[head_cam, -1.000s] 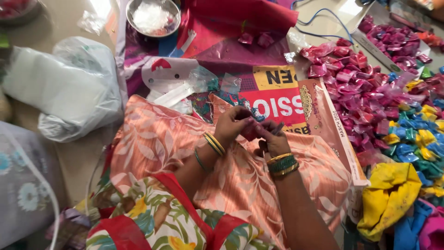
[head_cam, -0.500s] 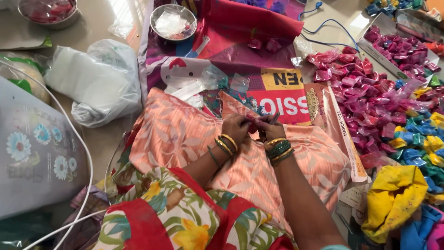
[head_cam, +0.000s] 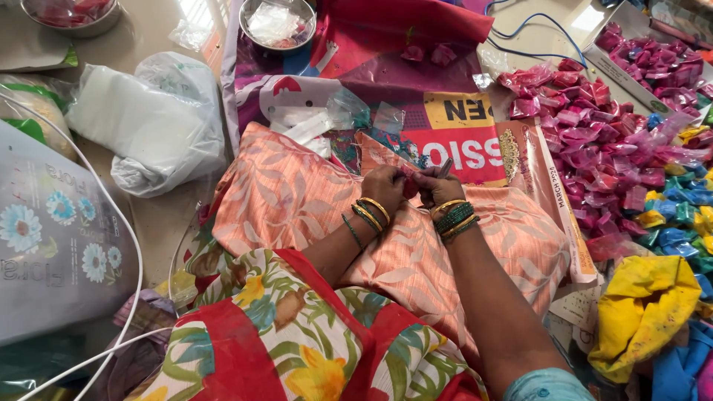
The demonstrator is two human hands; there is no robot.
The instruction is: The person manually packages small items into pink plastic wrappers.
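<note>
1. A white plastic bag (head_cam: pixel 160 122) lies at the left.
2. Left hand (head_cam: pixel 384 186) and right hand (head_cam: pixel 433 183) meet over the peach cloth (head_cam: pixel 297 193), fingers pinched on a small pink packet (head_cam: pixel 410 185).
3. Pink wrapped packets (head_cam: pixel 601 148) heap at the right.

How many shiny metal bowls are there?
2. One metal bowl sits at the top left corner, partly cut off by the edge. The other metal bowl is at the top middle, holding clear plastic bits. More could lie outside the view.
</note>
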